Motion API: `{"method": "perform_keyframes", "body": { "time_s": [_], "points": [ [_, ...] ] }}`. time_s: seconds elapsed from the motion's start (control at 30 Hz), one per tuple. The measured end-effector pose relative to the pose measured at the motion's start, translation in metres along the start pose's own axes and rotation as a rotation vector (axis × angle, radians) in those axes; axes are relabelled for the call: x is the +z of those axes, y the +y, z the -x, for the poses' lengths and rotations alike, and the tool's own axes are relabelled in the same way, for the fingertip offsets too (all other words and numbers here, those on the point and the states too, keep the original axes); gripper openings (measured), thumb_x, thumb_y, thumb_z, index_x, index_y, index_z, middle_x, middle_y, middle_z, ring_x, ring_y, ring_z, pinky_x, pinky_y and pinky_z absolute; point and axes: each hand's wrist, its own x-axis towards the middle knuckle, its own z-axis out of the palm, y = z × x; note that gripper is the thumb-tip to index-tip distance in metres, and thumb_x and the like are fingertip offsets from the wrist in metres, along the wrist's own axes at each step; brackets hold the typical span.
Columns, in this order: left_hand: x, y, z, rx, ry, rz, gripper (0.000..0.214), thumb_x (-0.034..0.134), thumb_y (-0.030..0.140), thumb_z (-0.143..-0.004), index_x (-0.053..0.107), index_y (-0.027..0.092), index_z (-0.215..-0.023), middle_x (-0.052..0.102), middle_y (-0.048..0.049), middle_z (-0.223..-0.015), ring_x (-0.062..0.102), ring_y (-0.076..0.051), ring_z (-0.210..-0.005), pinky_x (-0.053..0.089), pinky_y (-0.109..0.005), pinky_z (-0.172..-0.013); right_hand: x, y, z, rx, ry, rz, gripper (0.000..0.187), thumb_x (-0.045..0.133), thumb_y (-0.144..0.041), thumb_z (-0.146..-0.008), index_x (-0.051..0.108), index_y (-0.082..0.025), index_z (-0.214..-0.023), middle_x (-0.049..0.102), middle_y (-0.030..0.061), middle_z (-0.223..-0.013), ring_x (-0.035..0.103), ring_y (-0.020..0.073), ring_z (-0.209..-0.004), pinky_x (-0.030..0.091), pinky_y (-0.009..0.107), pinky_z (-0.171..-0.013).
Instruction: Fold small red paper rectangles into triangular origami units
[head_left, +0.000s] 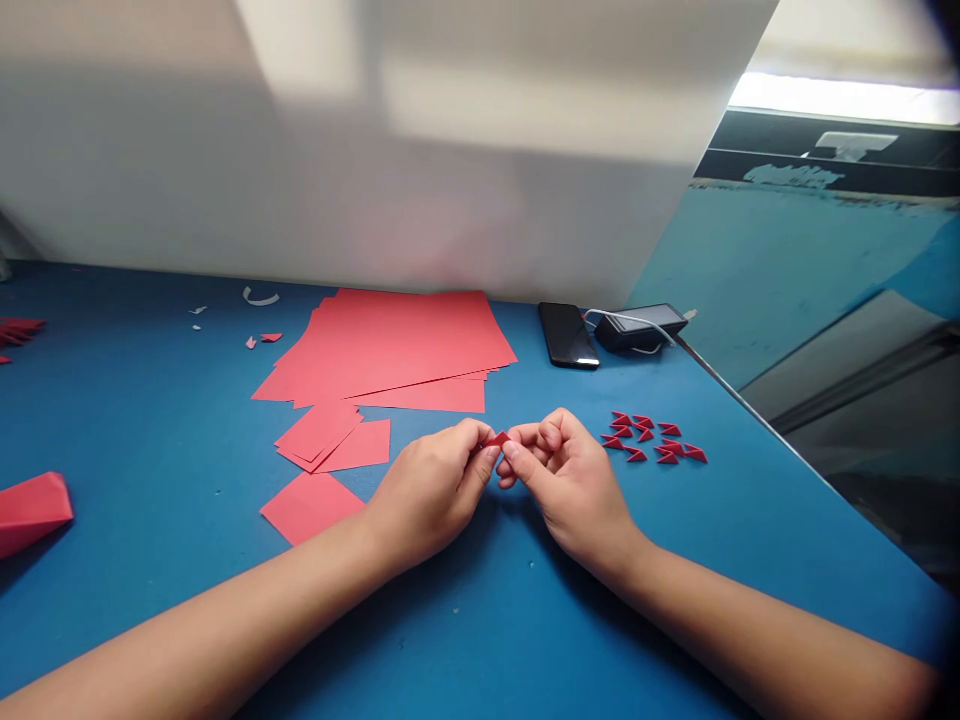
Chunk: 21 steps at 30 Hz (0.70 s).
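Observation:
My left hand [435, 490] and my right hand [566, 475] meet over the middle of the blue table [150, 450]. Both pinch one small folded red paper piece [497, 439] between their fingertips, and most of it is hidden by the fingers. Just right of my right hand lies a cluster of several small folded red triangles [652, 438]. Left of my left hand lie small red paper rectangles [330, 440] and a red square [309, 505].
A stack of large red sheets [390, 345] lies behind the hands. A black phone [568, 335] and a dark power bank with a white cable [640, 325] sit by the white wall board. A red folded shape [30, 510] rests at the left edge. The table's edge runs diagonally at right.

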Motion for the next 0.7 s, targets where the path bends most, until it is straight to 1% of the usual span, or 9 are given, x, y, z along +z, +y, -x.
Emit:
{"method": "perform_keyframes", "body": {
  "time_s": [0.17, 0.27, 0.37, 0.47, 0.6, 0.7],
  "points": [
    [-0.004, 0.010, 0.002, -0.045, -0.063, 0.124, 0.022, 0.032, 0.031, -0.099, 0.050, 0.020, -0.091, 0.063, -0.0006, -0.088, 0.057, -0.015, -0.076, 0.040, -0.028, -0.068, 0.002, -0.001, 0.002, -0.044, -0.005, 0.018, 0.035, 0.064, -0.026, -0.086, 0.032, -0.022, -0.074, 0.059, -0.0031, -0.080, 0.061, 0.0109, -0.066, 0.050, 0.029, -0.067],
    [-0.006, 0.017, 0.003, -0.079, -0.071, 0.198, 0.024, 0.032, 0.031, -0.099, 0.048, 0.020, -0.087, 0.061, -0.0002, -0.087, 0.056, -0.014, -0.076, 0.041, -0.028, -0.068, 0.002, -0.001, 0.003, -0.070, -0.008, 0.054, 0.034, 0.063, -0.026, -0.086, 0.032, -0.022, -0.074, 0.060, -0.0020, -0.081, 0.060, 0.0123, -0.067, 0.049, 0.030, -0.067],
    [-0.005, 0.022, 0.004, -0.106, -0.058, 0.214, 0.024, 0.032, 0.031, -0.099, 0.048, 0.020, -0.085, 0.061, -0.0001, -0.086, 0.056, -0.014, -0.076, 0.041, -0.027, -0.067, 0.003, -0.002, 0.005, -0.080, 0.000, 0.089, 0.033, 0.063, -0.026, -0.086, 0.032, -0.023, -0.074, 0.059, -0.0017, -0.080, 0.060, 0.0131, -0.068, 0.049, 0.031, -0.066],
    [-0.003, 0.023, 0.005, -0.130, -0.002, 0.165, 0.021, 0.036, 0.030, -0.097, 0.049, 0.020, -0.084, 0.062, 0.0004, -0.082, 0.056, -0.014, -0.071, 0.040, -0.026, -0.063, 0.003, -0.003, 0.007, -0.083, 0.029, 0.152, 0.032, 0.062, -0.026, -0.086, 0.033, -0.023, -0.075, 0.059, -0.0015, -0.080, 0.058, 0.0131, -0.067, 0.048, 0.030, -0.064],
    [0.003, 0.022, 0.006, -0.141, 0.125, 0.068, 0.018, 0.046, 0.031, -0.092, 0.050, 0.020, -0.078, 0.058, 0.0031, -0.063, 0.050, -0.012, -0.054, 0.034, -0.024, -0.051, 0.004, -0.003, 0.008, -0.116, 0.098, 0.309, 0.030, 0.061, -0.024, -0.085, 0.033, -0.023, -0.074, 0.059, -0.0007, -0.081, 0.056, 0.0129, -0.068, 0.048, 0.029, -0.063],
    [0.006, 0.022, 0.008, -0.127, 0.186, 0.022, 0.019, 0.050, 0.031, -0.090, 0.054, 0.019, -0.077, 0.057, 0.0035, -0.057, 0.048, -0.011, -0.048, 0.032, -0.023, -0.048, 0.005, -0.003, 0.007, -0.152, 0.152, 0.397, 0.030, 0.060, -0.021, -0.084, 0.032, -0.023, -0.072, 0.060, -0.0004, -0.080, 0.058, 0.0138, -0.071, 0.049, 0.029, -0.064]
  ]
}}
